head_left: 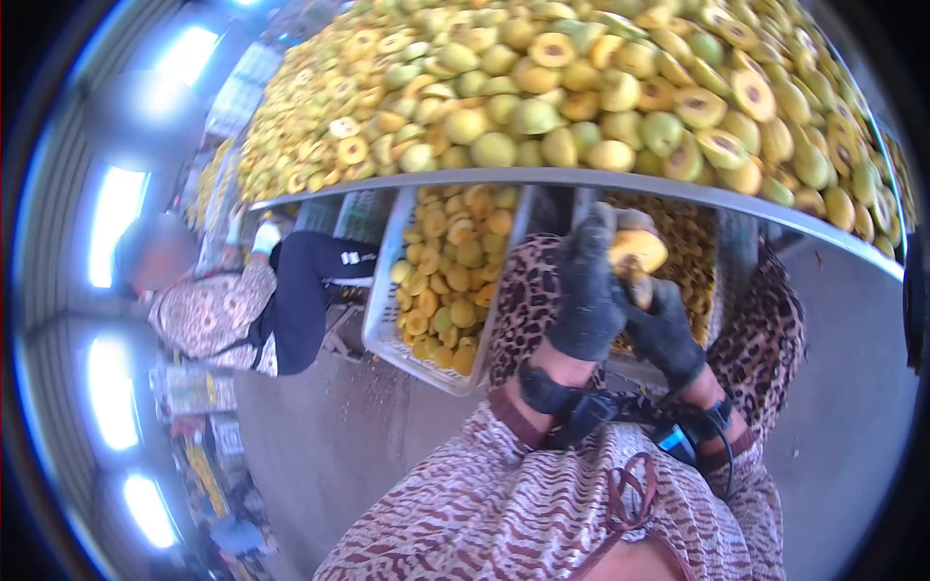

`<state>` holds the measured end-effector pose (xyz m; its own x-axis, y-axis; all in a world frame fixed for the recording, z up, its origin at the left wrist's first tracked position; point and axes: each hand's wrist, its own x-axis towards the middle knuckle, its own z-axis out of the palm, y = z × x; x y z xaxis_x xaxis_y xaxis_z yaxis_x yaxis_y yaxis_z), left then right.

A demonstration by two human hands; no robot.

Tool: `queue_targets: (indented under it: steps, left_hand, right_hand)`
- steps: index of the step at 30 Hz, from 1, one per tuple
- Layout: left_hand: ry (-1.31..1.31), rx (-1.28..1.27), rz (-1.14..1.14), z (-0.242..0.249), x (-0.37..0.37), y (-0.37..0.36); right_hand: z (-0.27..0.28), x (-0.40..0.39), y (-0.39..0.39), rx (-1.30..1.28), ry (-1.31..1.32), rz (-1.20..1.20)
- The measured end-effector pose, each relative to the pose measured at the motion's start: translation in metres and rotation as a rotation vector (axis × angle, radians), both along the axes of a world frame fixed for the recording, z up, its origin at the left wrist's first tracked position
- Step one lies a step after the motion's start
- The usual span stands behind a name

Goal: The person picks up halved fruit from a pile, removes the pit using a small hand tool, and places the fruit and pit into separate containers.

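Observation:
Both my hands wear dark gloves and meet in front of my lap. My left hand (pixel 588 286) is closed on a yellow halved fruit (pixel 637 250), its cut side partly showing. Just below the fruit, my right hand (pixel 668 329) is closed, with a small brownish piece (pixel 639 289) at its fingertips; whether this is a pit or a tool tip I cannot make out. Behind the hands sits a crate of small brown pieces (pixel 690 247). A white crate (pixel 380 324) full of yellow fruit halves stands left of my knee.
A large table with a metal edge (pixel 572 177) bears a heap of halved fruit (pixel 533 116) across the top. At the left, another person (pixel 232 310) sits beside the table. Grey floor (pixel 378 445) shows below the crates.

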<state>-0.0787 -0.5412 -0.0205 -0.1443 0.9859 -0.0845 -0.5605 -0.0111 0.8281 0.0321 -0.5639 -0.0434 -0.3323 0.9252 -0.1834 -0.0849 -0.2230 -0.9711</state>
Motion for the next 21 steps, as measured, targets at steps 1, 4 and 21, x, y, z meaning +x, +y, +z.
queue_targets:
  steps: [1,4,21]
  left_hand:
    - [0.050,0.026,0.053,0.009,0.005,-0.003]
    - [0.125,0.003,0.138,0.011,0.014,-0.001]
    - [0.496,0.683,0.023,0.031,-0.040,-0.036]
  right_hand:
    - [-0.003,0.000,0.001,0.006,-0.001,0.020]
    - [-0.010,0.011,0.000,-0.048,0.019,0.097]
    - [0.010,0.029,0.005,0.502,-0.132,0.689]
